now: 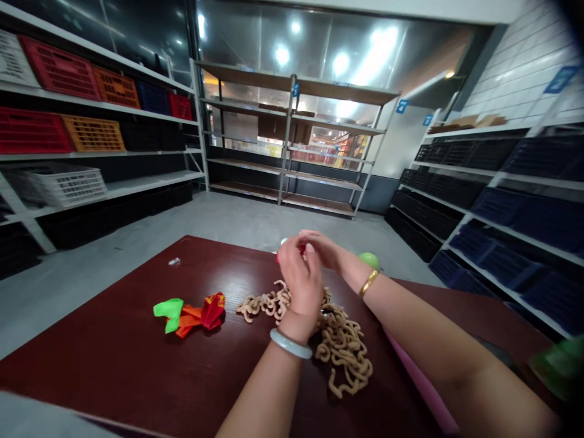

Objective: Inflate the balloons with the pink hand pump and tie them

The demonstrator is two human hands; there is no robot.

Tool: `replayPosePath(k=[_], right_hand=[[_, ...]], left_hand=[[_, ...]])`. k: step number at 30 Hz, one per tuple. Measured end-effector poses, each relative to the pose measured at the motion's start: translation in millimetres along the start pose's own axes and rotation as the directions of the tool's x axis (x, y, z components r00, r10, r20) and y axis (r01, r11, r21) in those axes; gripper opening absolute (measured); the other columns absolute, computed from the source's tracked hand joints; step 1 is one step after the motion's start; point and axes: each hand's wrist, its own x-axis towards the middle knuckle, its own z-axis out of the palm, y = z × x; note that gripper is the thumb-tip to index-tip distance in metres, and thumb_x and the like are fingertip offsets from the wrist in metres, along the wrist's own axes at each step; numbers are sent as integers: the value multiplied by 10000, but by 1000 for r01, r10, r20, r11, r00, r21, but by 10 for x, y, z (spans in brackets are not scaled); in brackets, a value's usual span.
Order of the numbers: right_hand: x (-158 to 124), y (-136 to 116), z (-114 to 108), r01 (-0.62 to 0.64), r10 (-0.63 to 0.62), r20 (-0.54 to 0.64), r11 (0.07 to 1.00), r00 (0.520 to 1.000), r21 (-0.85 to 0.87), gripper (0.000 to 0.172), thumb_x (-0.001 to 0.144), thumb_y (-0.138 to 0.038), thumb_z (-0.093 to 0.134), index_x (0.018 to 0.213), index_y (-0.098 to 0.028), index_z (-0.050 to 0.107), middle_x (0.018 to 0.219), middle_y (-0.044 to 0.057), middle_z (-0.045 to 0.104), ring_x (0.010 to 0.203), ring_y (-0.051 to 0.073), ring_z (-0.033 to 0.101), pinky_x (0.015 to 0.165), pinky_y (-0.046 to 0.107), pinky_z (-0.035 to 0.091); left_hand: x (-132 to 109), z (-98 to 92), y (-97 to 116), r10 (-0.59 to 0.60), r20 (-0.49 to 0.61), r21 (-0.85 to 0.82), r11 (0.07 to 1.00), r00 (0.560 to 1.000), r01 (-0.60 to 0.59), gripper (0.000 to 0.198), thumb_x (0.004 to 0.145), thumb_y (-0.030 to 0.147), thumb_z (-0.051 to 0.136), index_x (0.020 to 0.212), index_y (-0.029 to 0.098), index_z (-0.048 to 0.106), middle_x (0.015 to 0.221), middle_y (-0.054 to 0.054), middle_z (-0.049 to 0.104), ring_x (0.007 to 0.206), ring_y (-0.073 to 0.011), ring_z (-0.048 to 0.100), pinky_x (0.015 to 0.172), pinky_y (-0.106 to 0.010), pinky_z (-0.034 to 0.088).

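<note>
Tan curls (347, 350) heaped on desk (114, 359); a low sweep could scatter them. Beyond, left hand (298, 277) curled on a red item (302, 248) held up over the desk, right hand (325, 244) close against; can't tell right's grip, mostly hidden. Slack fingers could drop the item into the curls.
</note>
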Motion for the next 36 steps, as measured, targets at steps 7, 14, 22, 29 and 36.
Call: replayPosePath(k=[7, 14, 22, 29, 36], right_hand=[[-426, -385, -753, -115, 114, -43, 993, 993, -28, 215, 559, -168, 594, 773, -192, 597, 657, -32, 632, 583, 148, 603, 597, 287, 522], [-993, -536, -1191, -117, 72, -166, 952, 983, -281, 195, 600, -182, 542, 777, -181, 623, 610, -47, 592, 526, 111, 526, 520, 225, 411], [-1172, -586, -1439, -93, 11, -191, 900, 982, -427, 119, 747, -174, 561, 847, -191, 623, 713, -13, 645, 617, 130, 584, 575, 239, 447], [-1676, -580, -1521, -457, 127, -440, 202, 889, -866, 538, 814, -724, 620, 682, -203, 640, 705, 133, 659, 783, 294, 657, 671, 366, 466], [-2145, -285, -1412, -477, 293, -456, -1, 840, -879, 426, 705, -565, 759, 841, -165, 707, 886, 182, 721, 780, 337, 674, 621, 365, 410]], left_hand=[[-102, 294, -308, -327, 513, -192, 857, 793, 478, 575, 993, 599, 358, 1123, 140, 679, 1159, -159, 704, 1122, -264, 640, 1001, -424, 482], [-380, 365, -40, -303, 907, -107, 506, 293, 856, 482, 757, 603, 765, 874, 141, 694, 717, -5, 590, 633, -119, 517, 596, -235, 455], [-479, 287, 148, -214, 976, 95, 282, -34, 955, 300, 753, 380, 853, 821, 117, 726, 753, -38, 655, 590, -88, 572, 580, -207, 479], [-351, 336, 63, -405, 901, -201, -74, 155, 977, 105, 944, 200, 640, 878, 131, 685, 870, -75, 740, 726, -156, 722, 649, -261, 609], [-194, 369, -97, -593, 774, -424, -222, 224, 878, 237, 1034, 171, 460, 970, 109, 679, 914, -89, 760, 775, -137, 743, 751, -254, 627]])
